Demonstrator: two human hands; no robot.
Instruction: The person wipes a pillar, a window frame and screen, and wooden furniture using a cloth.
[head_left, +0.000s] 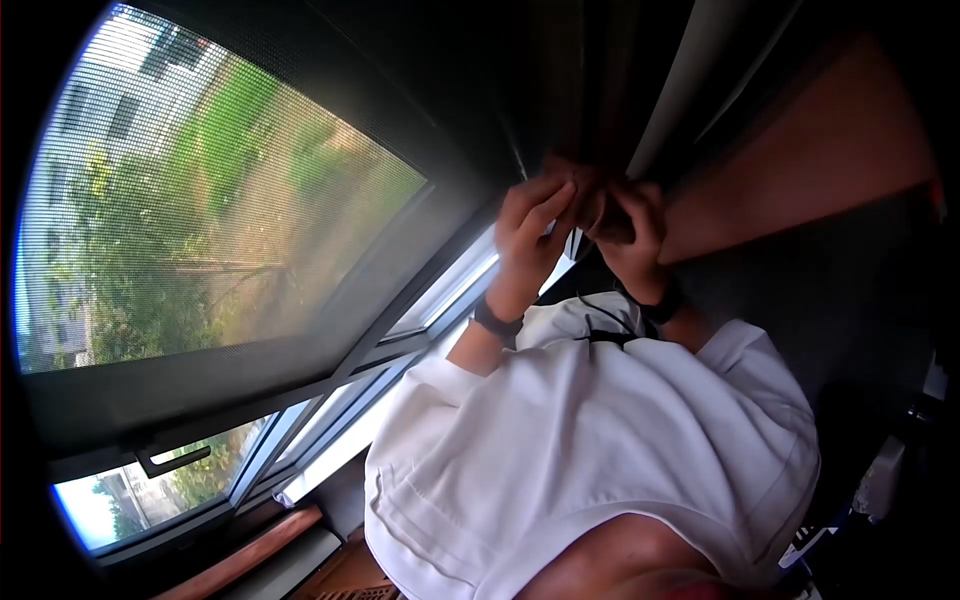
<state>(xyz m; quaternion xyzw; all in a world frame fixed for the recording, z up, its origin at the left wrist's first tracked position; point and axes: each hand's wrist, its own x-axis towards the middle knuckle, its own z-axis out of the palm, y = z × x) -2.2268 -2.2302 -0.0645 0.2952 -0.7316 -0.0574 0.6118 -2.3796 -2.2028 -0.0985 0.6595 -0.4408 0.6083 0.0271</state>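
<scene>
My left hand (530, 225) is raised in front of me beside the window, its fingers bent and closed. Close against it is my right hand (635, 230), also with curled fingers. The fingertips of both meet in deep shadow, so whatever lies between them, if anything, is too dark to make out. Dark bands circle both wrists. Below the hands, a black cord (608, 335) lies against my white clothing (590, 430).
On the left, a mesh screen (200, 220) covers a window with greenery outside. A window handle (175, 460) sits on the lower frame. Behind my hands runs a pale upright strip (670, 90), with a reddish-brown panel (800, 160) to the right. A wooden armrest-like piece (245, 555) shows lower left.
</scene>
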